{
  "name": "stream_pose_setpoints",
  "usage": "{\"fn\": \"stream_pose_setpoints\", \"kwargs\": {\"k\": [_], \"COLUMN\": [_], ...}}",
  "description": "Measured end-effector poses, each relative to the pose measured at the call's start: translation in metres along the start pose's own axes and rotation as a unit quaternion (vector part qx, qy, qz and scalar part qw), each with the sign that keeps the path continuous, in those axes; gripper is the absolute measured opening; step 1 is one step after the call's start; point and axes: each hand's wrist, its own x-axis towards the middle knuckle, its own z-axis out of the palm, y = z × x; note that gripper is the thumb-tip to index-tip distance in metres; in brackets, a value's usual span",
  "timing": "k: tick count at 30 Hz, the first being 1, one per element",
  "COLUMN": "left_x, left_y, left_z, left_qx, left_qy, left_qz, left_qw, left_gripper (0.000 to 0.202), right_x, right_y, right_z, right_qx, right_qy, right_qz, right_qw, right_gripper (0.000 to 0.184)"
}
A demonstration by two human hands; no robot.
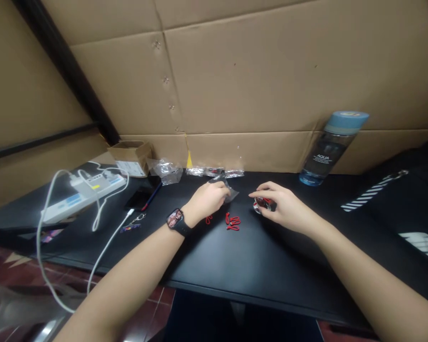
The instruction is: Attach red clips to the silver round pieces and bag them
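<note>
My left hand, with a watch on its wrist, is closed on a small clear plastic bag just above the black table. Curled round a small round object, red and silvery white, are the fingers of my right hand. Its kind cannot be made out, since the fingers cover part of it. Between the hands, nearer to me, lie several small red cord loops. Another red loop shows just below my left hand.
Clear plastic packets lie along the cardboard wall. At left are a power strip with white cables, a phone, a keychain and a small carton. A water bottle and black bag stand at right.
</note>
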Motion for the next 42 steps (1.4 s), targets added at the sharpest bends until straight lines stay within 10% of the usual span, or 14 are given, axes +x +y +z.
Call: {"fn": "stream_pose_setpoints", "kwargs": {"k": [29,42], "left_x": [-0.001,0.005], "left_y": [-0.001,0.02], "left_z": [0.005,0.007], "left_qx": [-0.021,-0.164], "left_qy": [-0.024,0.093], "left_qz": [-0.062,-0.063], "left_qw": [0.998,0.98], "left_gripper": [0.025,0.026], "right_x": [0.002,0.012], "right_y": [-0.01,-0.024], "right_z": [0.003,0.037], "right_qx": [0.037,0.056], "right_qy": [0.02,0.083], "right_qz": [0.01,0.005], "right_qw": [0.999,0.995], "right_gripper": [0.04,0.022]}}
